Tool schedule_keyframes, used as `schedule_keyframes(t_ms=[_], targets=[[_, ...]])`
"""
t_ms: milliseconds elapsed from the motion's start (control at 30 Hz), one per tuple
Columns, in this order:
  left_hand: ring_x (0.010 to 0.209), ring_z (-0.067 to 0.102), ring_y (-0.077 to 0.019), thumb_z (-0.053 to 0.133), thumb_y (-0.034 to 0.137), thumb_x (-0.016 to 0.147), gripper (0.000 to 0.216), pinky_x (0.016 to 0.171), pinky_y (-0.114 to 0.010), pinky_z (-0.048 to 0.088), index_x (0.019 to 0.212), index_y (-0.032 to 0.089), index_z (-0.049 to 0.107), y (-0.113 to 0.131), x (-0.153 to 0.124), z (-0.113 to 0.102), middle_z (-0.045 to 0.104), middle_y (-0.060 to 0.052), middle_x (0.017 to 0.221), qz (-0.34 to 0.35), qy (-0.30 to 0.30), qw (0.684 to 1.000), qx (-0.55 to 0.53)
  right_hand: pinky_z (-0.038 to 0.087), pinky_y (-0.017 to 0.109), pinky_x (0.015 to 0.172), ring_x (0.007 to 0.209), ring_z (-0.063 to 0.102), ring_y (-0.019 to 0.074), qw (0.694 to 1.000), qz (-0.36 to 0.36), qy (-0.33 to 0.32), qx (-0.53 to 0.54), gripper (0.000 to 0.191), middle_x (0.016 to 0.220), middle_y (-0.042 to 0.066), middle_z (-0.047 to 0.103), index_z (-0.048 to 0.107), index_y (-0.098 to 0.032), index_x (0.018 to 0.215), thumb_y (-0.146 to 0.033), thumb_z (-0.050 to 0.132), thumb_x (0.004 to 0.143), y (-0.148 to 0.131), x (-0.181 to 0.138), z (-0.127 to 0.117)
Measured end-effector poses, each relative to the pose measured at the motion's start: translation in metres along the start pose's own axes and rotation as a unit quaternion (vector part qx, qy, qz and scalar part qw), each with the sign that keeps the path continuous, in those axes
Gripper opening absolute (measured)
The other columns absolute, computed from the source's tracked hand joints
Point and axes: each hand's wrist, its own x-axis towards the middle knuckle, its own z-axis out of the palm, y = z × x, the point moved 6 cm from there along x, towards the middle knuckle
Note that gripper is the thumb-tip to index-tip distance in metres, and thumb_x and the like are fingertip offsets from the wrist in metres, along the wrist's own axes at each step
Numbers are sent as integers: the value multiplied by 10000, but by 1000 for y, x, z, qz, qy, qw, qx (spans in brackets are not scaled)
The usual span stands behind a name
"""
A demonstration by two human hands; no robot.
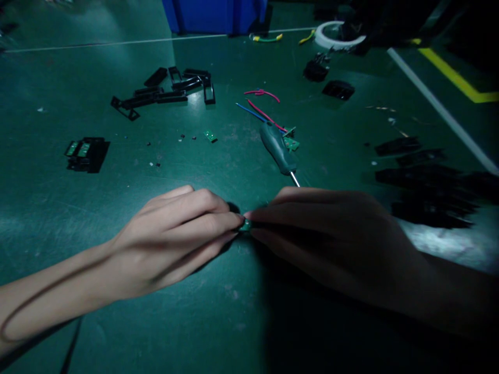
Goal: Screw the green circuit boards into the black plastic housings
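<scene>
Low in the middle of the view, a small green circuit board (245, 226) shows between the fingertips of both hands. My left hand (175, 236) comes from the left, its fingers closed on the board's left side. From the right, my right hand (331, 239) pinches the other side, mostly in shadow. Most of the board is hidden by the fingers. Just beyond the right hand lies a screwdriver (277, 148) with a dark green handle, its shaft running down toward that hand.
Black plastic frames (167, 91) lie in a loose group at upper left. A black block with green boards (86, 155) sits at left. Red wires (263, 94), a loose small board (210, 136), dark parts (429, 182), a white ring (323, 39) and a blue bin (218, 15) lie beyond.
</scene>
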Motion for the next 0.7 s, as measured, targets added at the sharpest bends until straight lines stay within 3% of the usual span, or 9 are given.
schedule_keyframes(t_ms=[700], targets=[[922, 661, -104, 702, 171, 995, 209, 800, -276, 484, 1201, 158, 671, 0, 4, -1, 705, -15, 1068, -25, -23, 999, 23, 440, 129, 643, 739, 649, 11, 999, -6, 6, -34, 161, 921, -1, 735, 786, -177, 1109, -213, 659, 1017, -1, -1, 0]])
